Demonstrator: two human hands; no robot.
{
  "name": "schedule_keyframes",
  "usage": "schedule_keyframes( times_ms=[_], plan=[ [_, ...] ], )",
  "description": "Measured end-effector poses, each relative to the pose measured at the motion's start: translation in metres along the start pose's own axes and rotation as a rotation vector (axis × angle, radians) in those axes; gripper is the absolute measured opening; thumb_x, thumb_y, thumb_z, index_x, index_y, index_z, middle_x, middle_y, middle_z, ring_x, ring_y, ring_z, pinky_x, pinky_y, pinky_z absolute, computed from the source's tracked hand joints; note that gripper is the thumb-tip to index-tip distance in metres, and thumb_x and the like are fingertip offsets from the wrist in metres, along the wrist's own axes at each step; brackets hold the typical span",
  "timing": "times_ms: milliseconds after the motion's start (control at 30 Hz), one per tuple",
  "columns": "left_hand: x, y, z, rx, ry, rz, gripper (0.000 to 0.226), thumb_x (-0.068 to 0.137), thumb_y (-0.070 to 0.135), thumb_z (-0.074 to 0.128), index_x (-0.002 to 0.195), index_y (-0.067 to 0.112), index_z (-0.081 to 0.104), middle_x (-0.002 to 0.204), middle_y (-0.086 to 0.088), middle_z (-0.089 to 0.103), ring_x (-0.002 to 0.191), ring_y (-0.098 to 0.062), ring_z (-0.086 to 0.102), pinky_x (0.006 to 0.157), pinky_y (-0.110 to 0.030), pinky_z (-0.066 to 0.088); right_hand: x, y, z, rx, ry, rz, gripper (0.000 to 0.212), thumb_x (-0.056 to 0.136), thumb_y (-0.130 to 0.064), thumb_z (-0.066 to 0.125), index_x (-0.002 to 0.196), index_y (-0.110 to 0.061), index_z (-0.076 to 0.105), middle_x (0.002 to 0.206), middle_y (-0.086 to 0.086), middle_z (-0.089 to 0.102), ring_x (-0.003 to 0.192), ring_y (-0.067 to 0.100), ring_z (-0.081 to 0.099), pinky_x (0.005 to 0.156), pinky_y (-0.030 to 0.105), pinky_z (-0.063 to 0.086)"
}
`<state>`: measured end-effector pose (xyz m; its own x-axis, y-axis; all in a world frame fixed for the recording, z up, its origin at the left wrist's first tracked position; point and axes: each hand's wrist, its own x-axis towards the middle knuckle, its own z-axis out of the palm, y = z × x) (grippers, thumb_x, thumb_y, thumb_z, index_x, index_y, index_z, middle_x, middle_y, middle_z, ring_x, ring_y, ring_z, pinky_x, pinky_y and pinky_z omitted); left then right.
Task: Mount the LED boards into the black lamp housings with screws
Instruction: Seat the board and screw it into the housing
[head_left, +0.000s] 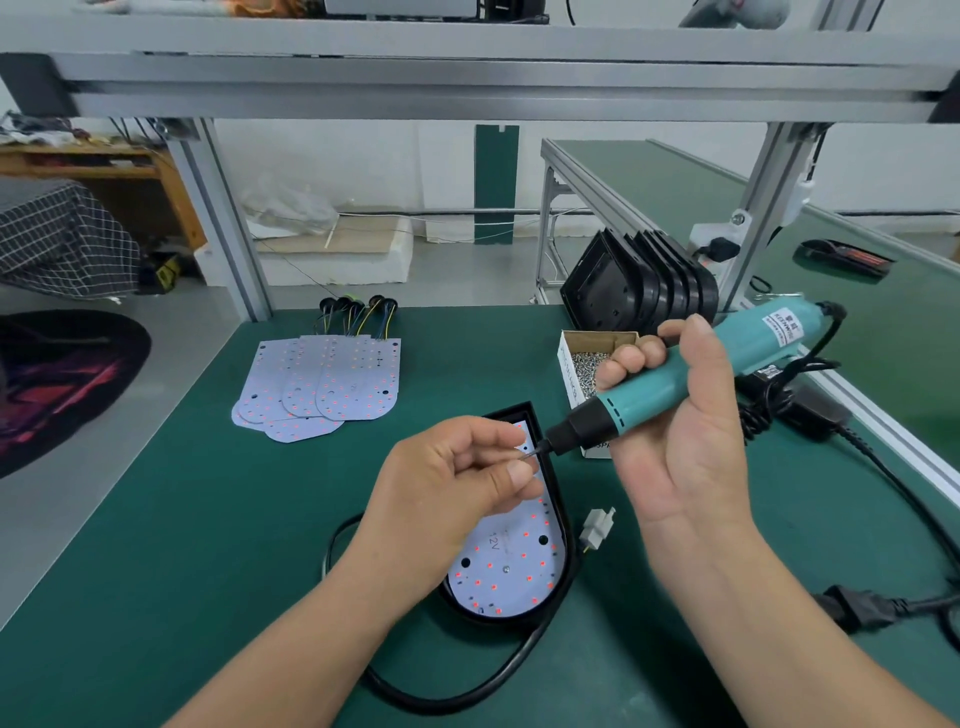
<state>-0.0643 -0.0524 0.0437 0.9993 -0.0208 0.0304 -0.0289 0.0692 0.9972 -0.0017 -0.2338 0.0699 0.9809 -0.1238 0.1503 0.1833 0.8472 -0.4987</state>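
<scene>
**benchnewb:** so where's the LED board (511, 569) right now?

**solderdad:** lying flat inside the black housing (571, 569) on the green bench (182, 519), right under both hands. the left hand (457, 483) blocks its upper half, so only the rounded near end shows

**benchnewb:** and the hands?

**solderdad:** right hand (685, 441) is wrapped round the teal screwdriver (644, 387), tilted down over the housing. left hand pinches the bit (532, 453) at its tip. can't tell if there's a screw in there, too small

**benchnewb:** what else is around?

**solderdad:** open screw box (569, 371) just behind the screwdriver, spare housings (639, 288) leaning in a row behind that, loose boards (332, 384) fanned out well to the left. white connector (597, 525) just beside the housing, black cable (467, 691) looping round its near end
</scene>
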Motion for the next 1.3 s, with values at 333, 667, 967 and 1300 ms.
schedule_keyframes(
  times_ms=[333,667,967,1300],
  plan=[
    [0.026,-0.014,-0.03,0.925,0.18,0.19,0.05,0.093,0.051,0.071,0.14,0.038,0.063,0.129,0.017,0.056,0.129,-0.01,0.045,0.101,-0.017,0.035,0.015,-0.01,-0.008,-0.023,0.045,-0.092,0.014,0.101,-0.024,0.069,0.095,-0.014,0.061,0.08,0.001,0.056,0.073,0.016,0.058,0.073,0.032,0.054],
    [0.046,-0.013,-0.011,0.865,0.043,-0.035,0.046,0.083,0.046,0.078,0.126,0.046,0.062,0.112,0.01,0.052,0.107,-0.01,0.055,0.073,-0.016,0.039,0.026,-0.004,-0.019,-0.24,0.035,-0.141,0.013,0.101,-0.017,0.067,0.097,-0.013,0.055,0.076,0.003,0.052,0.067,0.018,0.054,0.067,0.031,0.051],
    [0.052,-0.016,-0.011,0.851,0.036,-0.035,0.04,0.083,0.043,0.079,0.121,0.043,0.064,0.108,0.01,0.05,0.102,-0.012,0.057,0.071,-0.026,0.047,0.029,0.007,-0.019,-0.402,-0.066,-0.138,0.012,0.097,-0.018,0.07,0.093,-0.019,0.058,0.073,0.004,0.049,0.063,0.022,0.053,0.062,0.033,0.051],
    [0.053,-0.016,-0.009,0.884,0.044,-0.025,0.043,0.084,0.044,0.078,0.124,0.041,0.064,0.108,0.006,0.049,0.109,-0.022,0.057,0.085,-0.039,0.056,0.029,0.01,-0.012,-0.573,-0.265,-0.201,0.009,0.097,-0.017,0.068,0.09,-0.021,0.063,0.076,0.004,0.052,0.064,0.025,0.052,0.068,0.036,0.048]
  ],
)
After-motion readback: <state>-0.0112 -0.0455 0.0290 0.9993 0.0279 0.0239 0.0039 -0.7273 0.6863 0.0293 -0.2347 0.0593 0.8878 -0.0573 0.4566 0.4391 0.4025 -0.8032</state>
